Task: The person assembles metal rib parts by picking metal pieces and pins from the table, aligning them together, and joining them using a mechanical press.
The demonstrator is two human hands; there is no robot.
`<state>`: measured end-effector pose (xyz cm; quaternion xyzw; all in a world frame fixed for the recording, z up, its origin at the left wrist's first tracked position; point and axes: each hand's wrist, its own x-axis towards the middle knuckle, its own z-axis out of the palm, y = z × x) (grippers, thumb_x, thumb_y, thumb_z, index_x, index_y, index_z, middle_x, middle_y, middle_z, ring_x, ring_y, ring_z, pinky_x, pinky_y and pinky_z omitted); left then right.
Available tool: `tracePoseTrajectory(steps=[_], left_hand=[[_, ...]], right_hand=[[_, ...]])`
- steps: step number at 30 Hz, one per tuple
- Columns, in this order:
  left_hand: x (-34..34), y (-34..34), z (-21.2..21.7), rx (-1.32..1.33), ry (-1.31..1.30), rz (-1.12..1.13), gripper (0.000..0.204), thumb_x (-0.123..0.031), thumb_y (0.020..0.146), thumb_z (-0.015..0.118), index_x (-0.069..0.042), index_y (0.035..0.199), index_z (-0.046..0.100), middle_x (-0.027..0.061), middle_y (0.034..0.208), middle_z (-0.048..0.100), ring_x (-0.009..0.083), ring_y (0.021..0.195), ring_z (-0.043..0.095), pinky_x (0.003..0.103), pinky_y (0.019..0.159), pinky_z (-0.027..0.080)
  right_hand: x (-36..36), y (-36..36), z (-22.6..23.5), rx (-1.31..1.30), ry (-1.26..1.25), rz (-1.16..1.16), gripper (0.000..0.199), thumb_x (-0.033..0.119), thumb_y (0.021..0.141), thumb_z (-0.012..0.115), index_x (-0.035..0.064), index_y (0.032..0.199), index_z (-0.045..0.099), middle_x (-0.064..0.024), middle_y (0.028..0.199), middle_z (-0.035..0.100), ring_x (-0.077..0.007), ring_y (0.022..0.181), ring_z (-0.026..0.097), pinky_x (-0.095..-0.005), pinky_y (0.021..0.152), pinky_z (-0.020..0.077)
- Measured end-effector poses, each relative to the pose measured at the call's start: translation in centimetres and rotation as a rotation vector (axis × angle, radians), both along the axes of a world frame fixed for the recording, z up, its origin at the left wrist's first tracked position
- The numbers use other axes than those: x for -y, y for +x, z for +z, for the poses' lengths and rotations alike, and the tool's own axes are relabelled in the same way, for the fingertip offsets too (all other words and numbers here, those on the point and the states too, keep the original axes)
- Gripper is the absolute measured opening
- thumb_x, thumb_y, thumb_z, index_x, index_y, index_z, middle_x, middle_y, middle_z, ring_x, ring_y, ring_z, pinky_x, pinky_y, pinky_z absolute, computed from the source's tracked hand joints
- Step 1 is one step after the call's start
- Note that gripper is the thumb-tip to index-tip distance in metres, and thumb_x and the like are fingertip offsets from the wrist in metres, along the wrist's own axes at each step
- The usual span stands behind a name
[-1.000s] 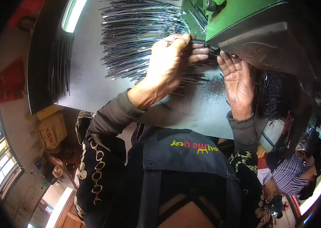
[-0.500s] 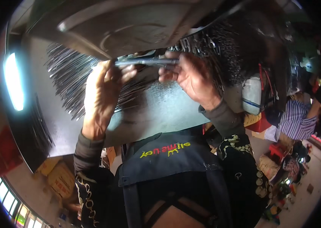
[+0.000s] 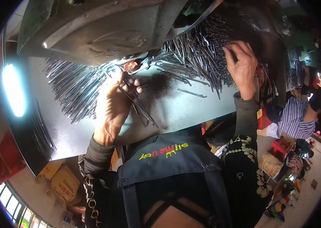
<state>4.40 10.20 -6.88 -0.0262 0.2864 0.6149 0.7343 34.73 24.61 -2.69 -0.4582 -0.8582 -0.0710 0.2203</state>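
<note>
Steel rods (image 3: 137, 102) gripped in left hand (image 3: 113, 108); right hand (image 3: 242, 66) fingers curled on rod pile (image 3: 194, 53) (touching).

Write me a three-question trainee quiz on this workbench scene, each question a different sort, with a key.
1. True or false: the left hand holds a few thin metal rods.
2. Multiple choice: the right hand rests on A) a cardboard box, B) the right-side pile of rods, C) a red stool.
3. Fill in: both piles of rods lie on a dark metal ____, below the grey machine body.

Key: 1 true; 2 B; 3 table.
</note>
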Motion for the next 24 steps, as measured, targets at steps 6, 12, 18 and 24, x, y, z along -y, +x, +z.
tracePoseTrajectory(steps=[6,12,18,24], left_hand=[[0.3,-0.6,-0.6,-0.060,0.026,0.030,0.025,-0.018,0.085,0.059,-0.005,0.105,0.054,0.0077,0.087,0.054,0.0203,0.079,0.051,0.032,0.070,0.043],[-0.2,0.1,0.6,-0.115,-0.015,0.042,0.014,-0.014,0.086,0.060,-0.005,0.095,0.055,0.0056,0.083,0.053,0.0150,0.069,0.048,0.028,0.062,0.039],[-0.1,0.0,0.3,-0.158,0.025,0.038,0.011,-0.013,0.086,0.060,-0.005,0.092,0.056,0.0063,0.085,0.055,0.0158,0.072,0.051,0.028,0.064,0.042],[0.2,-0.5,0.2,-0.153,0.013,0.009,0.010,-0.013,0.088,0.058,-0.006,0.094,0.057,0.0036,0.080,0.059,0.0127,0.069,0.055,0.026,0.061,0.043]], right_hand=[[-0.2,-0.1,0.6,-0.027,-0.037,0.060,0.013,0.011,0.074,0.067,0.0058,0.085,0.064,-0.0061,0.086,0.059,-0.0287,0.079,0.057,-0.0362,0.069,0.0468],[-0.1,-0.6,0.6,-0.021,-0.058,0.102,0.012,0.009,0.073,0.067,0.0065,0.084,0.064,-0.0049,0.084,0.060,-0.0273,0.078,0.058,-0.0361,0.068,0.0461],[-0.5,-0.8,-0.3,-0.066,0.117,0.151,0.013,0.005,0.073,0.066,0.0085,0.086,0.065,-0.0034,0.085,0.061,-0.0249,0.076,0.057,-0.0347,0.066,0.0443],[-0.5,-0.8,-0.3,-0.187,0.074,0.170,0.015,0.000,0.073,0.066,0.0065,0.086,0.065,-0.0063,0.084,0.064,-0.0250,0.073,0.059,-0.0332,0.065,0.0462]])
